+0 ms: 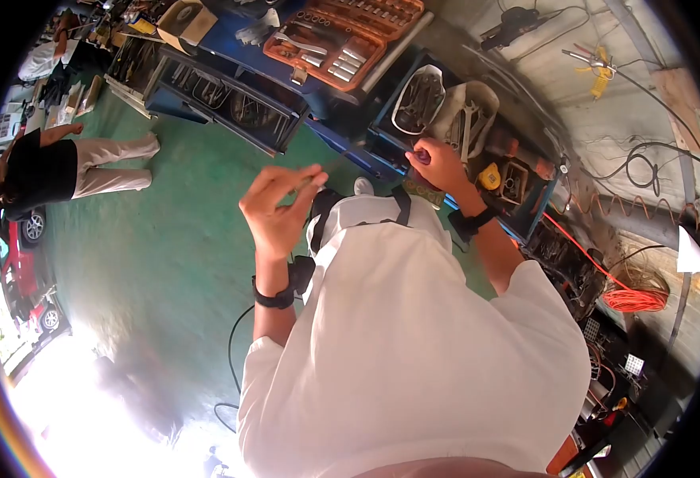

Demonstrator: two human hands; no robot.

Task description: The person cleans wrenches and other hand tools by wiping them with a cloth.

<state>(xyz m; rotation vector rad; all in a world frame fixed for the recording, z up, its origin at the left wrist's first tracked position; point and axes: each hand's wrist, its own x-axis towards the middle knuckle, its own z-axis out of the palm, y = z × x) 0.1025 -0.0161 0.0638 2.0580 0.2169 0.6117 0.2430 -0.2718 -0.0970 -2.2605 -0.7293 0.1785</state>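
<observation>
My left hand is raised over the green floor, its fingers bent and the thumb and fingertips pinched together. Whatever it holds, if anything, is too small to make out. My right hand is closed in front of the open blue drawer. A small dark purple thing shows between its thumb and fingers; its kind is unclear. Just beyond that hand lie a white container of metal tools and a pale tub with wrenches. A yellow tape measure sits to the right.
An orange socket set case lies open on the blue bench. Another tool drawer sticks out at left. A person in a black top stands farther left, near a red car. An orange coiled cable hangs at right.
</observation>
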